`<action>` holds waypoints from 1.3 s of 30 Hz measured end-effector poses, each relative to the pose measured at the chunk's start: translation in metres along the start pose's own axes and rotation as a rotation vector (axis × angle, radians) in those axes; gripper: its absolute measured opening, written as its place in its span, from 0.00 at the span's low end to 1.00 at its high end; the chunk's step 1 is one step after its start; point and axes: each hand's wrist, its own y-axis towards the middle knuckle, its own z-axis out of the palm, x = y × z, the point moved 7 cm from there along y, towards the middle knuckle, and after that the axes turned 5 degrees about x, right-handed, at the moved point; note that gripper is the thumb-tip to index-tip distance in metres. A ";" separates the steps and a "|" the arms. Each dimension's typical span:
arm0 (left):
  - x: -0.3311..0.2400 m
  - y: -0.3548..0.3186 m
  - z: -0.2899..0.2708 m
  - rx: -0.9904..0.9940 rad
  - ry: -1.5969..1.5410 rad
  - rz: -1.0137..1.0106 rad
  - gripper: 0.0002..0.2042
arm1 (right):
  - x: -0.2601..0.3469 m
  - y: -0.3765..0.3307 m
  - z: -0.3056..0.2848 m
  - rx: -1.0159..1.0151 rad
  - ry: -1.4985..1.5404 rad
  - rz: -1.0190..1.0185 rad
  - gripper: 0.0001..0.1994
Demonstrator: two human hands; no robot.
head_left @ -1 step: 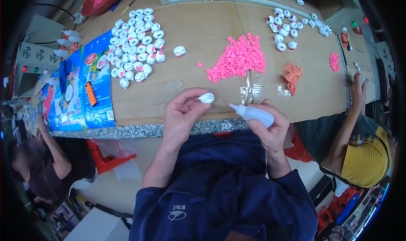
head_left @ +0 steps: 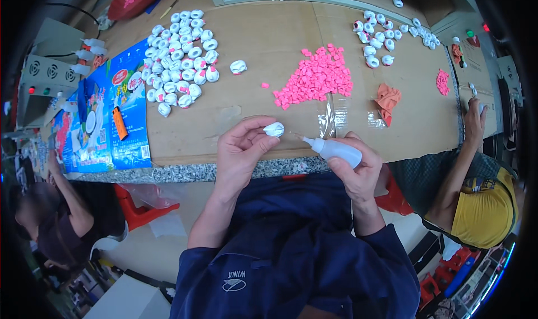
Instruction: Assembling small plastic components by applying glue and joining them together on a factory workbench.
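Observation:
Between the thumb and fingers of my left hand is a small white rounded piece with dark marks. My right hand grips a translucent squeeze bottle, tilted so its thin needle tip points left toward the white piece. A short gap separates tip and piece. Beyond my hands lies a heap of small pink squares. Left of that heap, one white piece with a dark ring rests alone on the cardboard. A large group of similar white pieces, several showing pink bits, spreads farther left.
A cardboard sheet covers the granite-edged table. At left are a blue printed sheet and an orange tool. A crumpled orange cloth and more white pieces are at right. People sit on both sides.

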 end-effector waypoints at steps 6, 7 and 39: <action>0.004 -0.001 -0.002 -0.031 0.020 -0.033 0.15 | -0.004 0.001 0.004 -0.007 0.042 0.091 0.12; 0.004 -0.001 -0.002 -0.033 0.021 -0.030 0.15 | -0.005 0.000 0.004 -0.001 0.068 0.101 0.12; 0.002 0.001 0.001 -0.026 0.037 -0.054 0.14 | -0.007 0.002 -0.001 0.005 0.107 0.156 0.10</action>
